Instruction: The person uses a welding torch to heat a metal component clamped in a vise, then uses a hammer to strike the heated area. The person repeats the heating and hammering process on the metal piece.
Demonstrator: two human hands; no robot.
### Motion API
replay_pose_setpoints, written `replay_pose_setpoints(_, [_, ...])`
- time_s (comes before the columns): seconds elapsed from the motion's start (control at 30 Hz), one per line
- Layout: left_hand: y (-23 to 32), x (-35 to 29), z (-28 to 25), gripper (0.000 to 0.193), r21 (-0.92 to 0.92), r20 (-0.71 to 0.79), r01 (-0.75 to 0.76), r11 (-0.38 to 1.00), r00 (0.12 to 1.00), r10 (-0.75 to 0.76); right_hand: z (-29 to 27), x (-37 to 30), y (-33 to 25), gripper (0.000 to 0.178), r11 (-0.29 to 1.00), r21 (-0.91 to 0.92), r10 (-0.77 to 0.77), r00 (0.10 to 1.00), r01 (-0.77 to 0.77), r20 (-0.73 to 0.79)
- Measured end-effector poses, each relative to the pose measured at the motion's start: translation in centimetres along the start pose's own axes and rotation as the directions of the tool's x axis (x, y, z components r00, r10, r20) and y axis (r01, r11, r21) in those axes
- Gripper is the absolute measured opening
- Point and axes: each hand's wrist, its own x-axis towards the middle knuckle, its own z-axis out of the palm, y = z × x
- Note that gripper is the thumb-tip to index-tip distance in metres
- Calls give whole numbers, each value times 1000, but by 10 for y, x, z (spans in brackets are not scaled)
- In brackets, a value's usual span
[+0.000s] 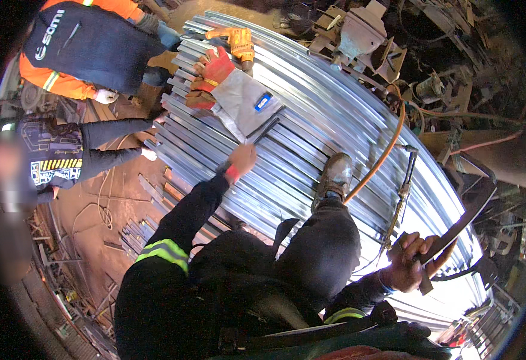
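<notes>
Near the middle, my left hand (243, 159) is closed at the near end of a slim dark rod (268, 131), which points away over a bed of shiny metal tubes (293, 144). Just beyond it lies a pair of grey and red leather work gloves (245, 102) with a blue label. My right hand (406, 261), at the lower right, is wrapped round a long, dark flat metal bar (464, 222) that slants up and away. Its far end appears bent. Beside this hand, a gas torch (406, 186) with brass fittings lies on the tubes.
My boot (335, 171) stands on the tubes. A yellow power drill (239, 45) rests at their far end. An orange hose (389, 153) crosses them. Two people, one in an orange jacket (86, 48), one in dark clothes (59, 147), are at left. Metal scrap (359, 36) lies far right.
</notes>
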Motion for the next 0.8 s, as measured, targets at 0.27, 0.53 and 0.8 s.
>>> replay_pose_setpoints(0.27, [41,151,-13,36,62,-289,152,986,949,-129,-7,-75,-73,92,995,-101,17,996,-26,-90])
replay_pose_setpoints(0.53, [-16,133,20,38,15,-114,-226,974,967,227,7,-141,-120,100,987,-154,0,965,-41,-260])
replay_pose_setpoints(0.8, [-175,-119,48,62,-425,651,3,905,696,303,42,-166,-170,95,997,-33,-82,970,76,-228])
